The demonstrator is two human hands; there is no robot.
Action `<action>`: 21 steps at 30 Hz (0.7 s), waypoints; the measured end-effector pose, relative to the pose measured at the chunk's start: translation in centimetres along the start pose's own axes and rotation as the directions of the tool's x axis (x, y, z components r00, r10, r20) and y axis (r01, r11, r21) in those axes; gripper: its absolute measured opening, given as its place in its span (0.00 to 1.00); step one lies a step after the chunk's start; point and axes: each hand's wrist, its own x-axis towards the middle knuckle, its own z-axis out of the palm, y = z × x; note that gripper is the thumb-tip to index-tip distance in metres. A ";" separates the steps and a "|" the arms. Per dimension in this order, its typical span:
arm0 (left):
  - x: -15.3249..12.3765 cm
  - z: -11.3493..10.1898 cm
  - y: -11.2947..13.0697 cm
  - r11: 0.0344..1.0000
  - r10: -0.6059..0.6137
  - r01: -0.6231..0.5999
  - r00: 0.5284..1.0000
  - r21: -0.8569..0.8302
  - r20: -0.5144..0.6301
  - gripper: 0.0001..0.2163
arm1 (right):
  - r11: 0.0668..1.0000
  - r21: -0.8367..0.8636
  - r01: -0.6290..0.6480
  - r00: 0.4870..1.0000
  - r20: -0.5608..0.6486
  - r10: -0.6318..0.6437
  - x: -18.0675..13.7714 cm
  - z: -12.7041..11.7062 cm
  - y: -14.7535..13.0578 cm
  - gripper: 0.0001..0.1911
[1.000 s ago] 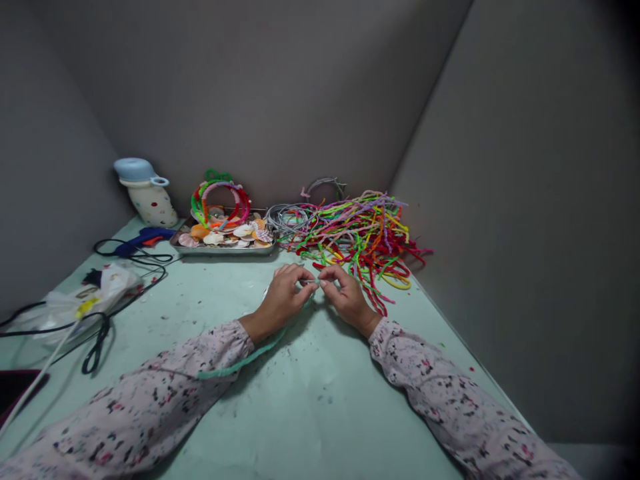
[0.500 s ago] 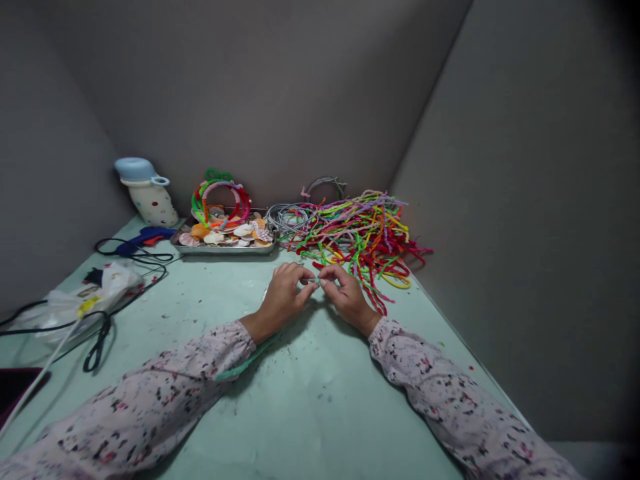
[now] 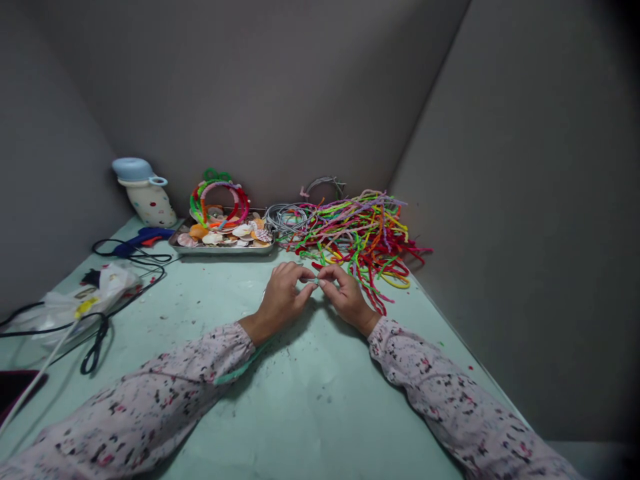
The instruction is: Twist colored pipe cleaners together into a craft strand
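Over the middle of the table, my left hand (image 3: 283, 298) and my right hand (image 3: 346, 298) meet at the fingertips. Both pinch a thin grey-green strand (image 3: 313, 280); only a short piece shows between the fingers, and its kind is too small to make out. A green strip (image 3: 243, 369) lies along the underside of my left sleeve; whether it joins the strand I cannot tell. Just beyond my right hand spreads a heap of coloured pipe cleaners (image 3: 365, 227), some of their ends reaching close to the fingers. Left of the heap sits a coil of grey wire (image 3: 289, 219).
A metal tray (image 3: 225, 251) of seashells (image 3: 213, 238) stands at the back, with fuzzy coloured rings (image 3: 220, 200) on top. To its left are a bottle (image 3: 147, 197), a blue tool (image 3: 143, 241), black cable (image 3: 103, 337) and a plastic bag (image 3: 113, 283). Grey walls enclose the table.
Hardly anything differs. My hands stay joined at the fingertips with the strand pinched between them, and the view has shifted very slightly.
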 end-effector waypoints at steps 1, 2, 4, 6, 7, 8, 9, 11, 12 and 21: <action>0.0 0.0 0.1 1.000 0.003 -0.003 1.000 -0.010 -0.014 0.06 | 1.000 0.004 -0.001 1.000 -0.002 0.001 0.0 0.0 0.0 0.05; 0.0 -0.1 0.1 1.000 0.006 -0.006 1.000 -0.019 -0.027 0.06 | 1.000 0.006 0.000 1.000 -0.003 0.000 0.0 0.0 -0.1 0.05; 0.0 -0.2 0.2 0.999 0.011 -0.012 0.999 -0.030 -0.042 0.05 | 1.000 0.006 0.003 1.000 0.000 -0.003 0.0 0.0 -0.2 0.05; -0.1 -0.2 0.1 0.999 0.017 -0.019 0.999 -0.030 -0.049 0.03 | 1.000 0.010 0.004 1.000 0.004 -0.004 -0.1 0.0 -0.2 0.04; -0.1 -0.2 0.1 0.999 0.019 -0.021 0.998 -0.028 -0.052 0.03 | 1.000 0.015 0.004 1.000 0.006 -0.004 -0.1 0.1 -0.3 0.04; -0.1 -0.2 0.0 0.999 0.021 -0.022 0.998 -0.027 -0.054 0.03 | 1.000 0.019 0.003 1.000 0.006 -0.004 0.0 0.1 -0.3 0.04; -0.1 -0.1 0.0 0.999 0.022 -0.024 0.998 -0.027 -0.055 0.03 | 1.000 0.022 0.002 1.000 0.007 -0.002 0.0 0.1 -0.3 0.04; -0.2 -0.1 -0.1 0.999 0.023 -0.025 0.998 -0.026 -0.058 0.04 | 1.000 0.021 -0.001 1.000 0.008 0.001 0.0 0.1 -0.3 0.04; -0.2 -0.1 -0.2 0.999 0.023 -0.024 0.998 -0.026 -0.060 0.04 | 1.000 0.019 -0.002 1.000 0.010 0.002 0.0 0.1 -0.3 0.04; -0.1 -0.2 0.0 1.000 0.026 -0.026 0.999 -0.006 -0.046 0.05 | 1.000 0.027 0.001 1.000 -0.005 -0.001 -0.1 0.1 -0.2 0.04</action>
